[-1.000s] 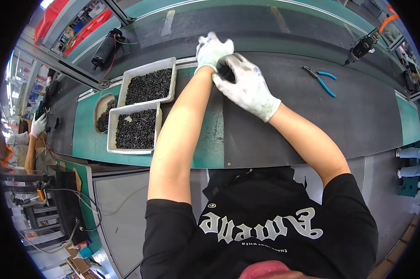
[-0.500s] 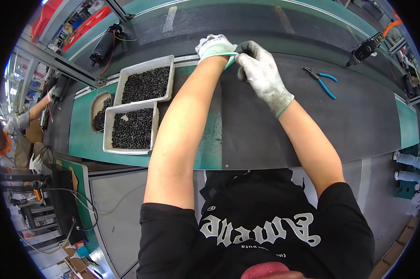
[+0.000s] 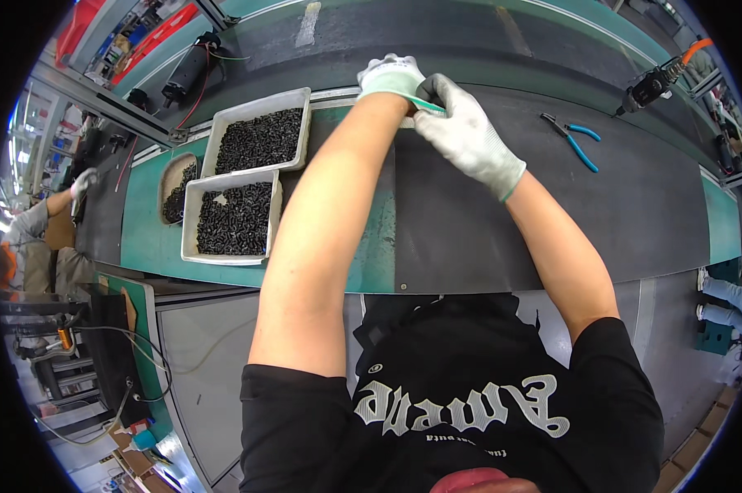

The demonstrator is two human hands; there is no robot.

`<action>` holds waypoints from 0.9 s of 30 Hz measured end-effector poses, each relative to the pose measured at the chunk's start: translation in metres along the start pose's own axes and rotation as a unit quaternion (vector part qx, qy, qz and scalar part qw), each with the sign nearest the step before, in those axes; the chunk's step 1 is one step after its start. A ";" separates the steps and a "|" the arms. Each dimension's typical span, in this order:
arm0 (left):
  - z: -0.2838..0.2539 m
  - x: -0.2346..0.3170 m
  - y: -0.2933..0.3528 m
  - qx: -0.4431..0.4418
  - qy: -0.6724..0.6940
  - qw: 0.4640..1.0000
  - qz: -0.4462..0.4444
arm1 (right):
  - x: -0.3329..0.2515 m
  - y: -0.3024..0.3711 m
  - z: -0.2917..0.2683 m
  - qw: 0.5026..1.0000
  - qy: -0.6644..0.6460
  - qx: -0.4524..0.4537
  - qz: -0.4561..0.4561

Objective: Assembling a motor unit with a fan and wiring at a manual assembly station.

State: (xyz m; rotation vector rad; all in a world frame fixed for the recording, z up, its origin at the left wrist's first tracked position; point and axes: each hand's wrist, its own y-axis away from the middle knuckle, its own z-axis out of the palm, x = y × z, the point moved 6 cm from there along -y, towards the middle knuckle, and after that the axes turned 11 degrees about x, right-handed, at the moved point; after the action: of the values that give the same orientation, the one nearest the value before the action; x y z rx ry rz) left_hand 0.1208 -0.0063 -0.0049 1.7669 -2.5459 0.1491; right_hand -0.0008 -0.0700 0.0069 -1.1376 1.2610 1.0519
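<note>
My left hand (image 3: 388, 76) wears a white knitted glove with a pale green cuff and is held out over the far part of the bench. Its knuckles are bent and the fingers look folded into a fist, with the palm side hidden. My right hand (image 3: 467, 135), in a similar glove with grey-coated fingers, pinches the green-edged glove cuff (image 3: 428, 105) at my left wrist. The cuff is pulled away from the wrist toward the right. Bare forearms show below both gloves.
Two white bins (image 3: 274, 215) (image 3: 306, 131) of small black parts stand left of my left forearm, beside a smaller tray (image 3: 165, 182). Blue-handled pliers (image 3: 580, 148) lie at right. A power screwdriver (image 3: 644, 92) hangs on an orange cord. A co-worker's gloved hand (image 3: 83, 182) shows far left.
Both my hands have shifted slightly right, and the cuff is stretched farther from my left wrist. My right fingers have moved along its edge. The co-worker's hand at far left has moved.
</note>
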 end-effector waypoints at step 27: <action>0.038 0.036 0.009 0.121 -0.073 0.987 0.081 | -0.052 -0.007 0.018 0.757 0.537 -0.119 -0.352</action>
State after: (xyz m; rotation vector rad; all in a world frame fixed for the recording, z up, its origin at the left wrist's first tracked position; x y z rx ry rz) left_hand 0.1006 -0.0405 -0.0400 1.6979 -2.8863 0.3616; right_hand 0.0063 -0.0512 0.0586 -2.3508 1.3003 -0.1352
